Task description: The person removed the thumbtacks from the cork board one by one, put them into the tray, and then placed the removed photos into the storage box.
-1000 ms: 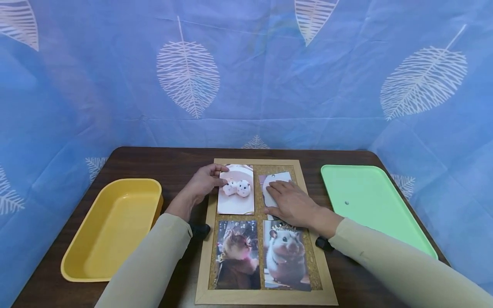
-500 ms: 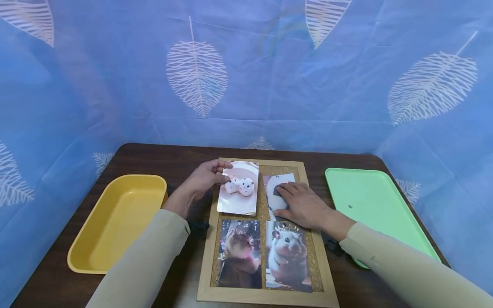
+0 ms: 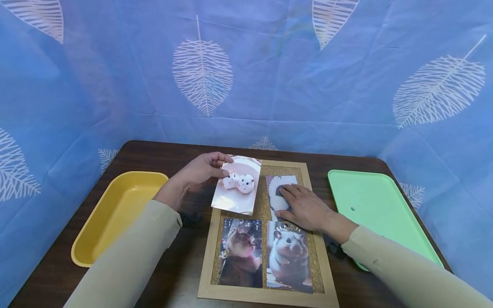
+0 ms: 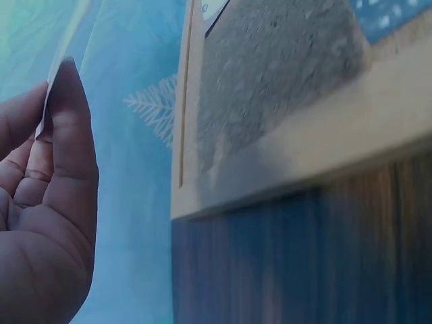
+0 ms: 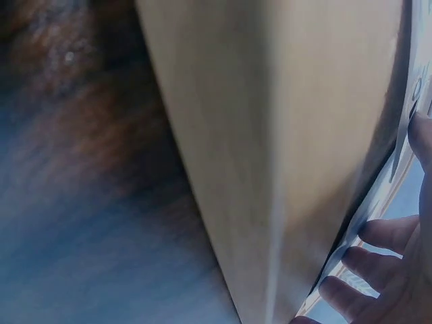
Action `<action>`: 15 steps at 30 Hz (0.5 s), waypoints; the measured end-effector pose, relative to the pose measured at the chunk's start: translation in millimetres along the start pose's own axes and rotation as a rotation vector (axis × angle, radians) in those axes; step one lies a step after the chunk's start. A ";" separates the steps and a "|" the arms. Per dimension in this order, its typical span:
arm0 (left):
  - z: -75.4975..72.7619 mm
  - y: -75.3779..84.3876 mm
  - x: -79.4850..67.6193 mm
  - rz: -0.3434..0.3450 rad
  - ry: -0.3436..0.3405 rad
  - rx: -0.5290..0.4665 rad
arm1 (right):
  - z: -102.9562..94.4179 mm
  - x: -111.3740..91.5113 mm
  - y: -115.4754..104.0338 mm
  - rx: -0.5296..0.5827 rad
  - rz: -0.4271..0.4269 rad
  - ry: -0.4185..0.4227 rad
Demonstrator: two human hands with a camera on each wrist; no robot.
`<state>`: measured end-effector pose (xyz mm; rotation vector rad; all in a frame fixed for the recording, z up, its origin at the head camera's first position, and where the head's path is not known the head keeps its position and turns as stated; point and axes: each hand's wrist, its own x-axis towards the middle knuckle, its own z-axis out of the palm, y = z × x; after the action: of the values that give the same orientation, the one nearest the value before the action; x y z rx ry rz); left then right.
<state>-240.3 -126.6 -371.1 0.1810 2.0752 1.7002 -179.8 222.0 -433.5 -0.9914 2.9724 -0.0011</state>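
My left hand pinches the left edge of a photo of two white hamsters, lifted and tilted over the upper left of a wood-framed corkboard. In the left wrist view, thumb and fingers meet on the photo's thin edge, and bare cork shows beside it. My right hand rests with spread fingers on another photo at the board's upper right, covering much of it. Below lie a photo of a brown furry animal and one of a hamster with a crown.
A yellow bin stands left of the board on the dark wooden table. To the right lies a green tray with a small round shiny piece on it. A blue leaf-patterned cloth hangs behind.
My left hand has lifted the hamster photo off the board's upper left, moving it slightly left and tilting it. My right hand stays on its photo. The head view has shifted a little.
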 end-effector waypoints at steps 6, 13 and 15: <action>-22.0 3.5 -12.7 -0.008 0.009 0.027 | 0.4 -0.5 -0.6 0.014 0.004 0.007; -46.9 2.7 -33.5 -0.027 0.019 0.045 | 1.7 -2.2 -1.4 0.017 -0.001 0.023; -55.0 1.8 -40.1 -0.028 0.025 0.050 | 1.9 -2.0 -2.0 0.022 0.000 0.024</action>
<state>-227.9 -190.6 -351.4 0.1464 2.1299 1.6425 -177.0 221.5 -435.4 -0.9965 2.9871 -0.0452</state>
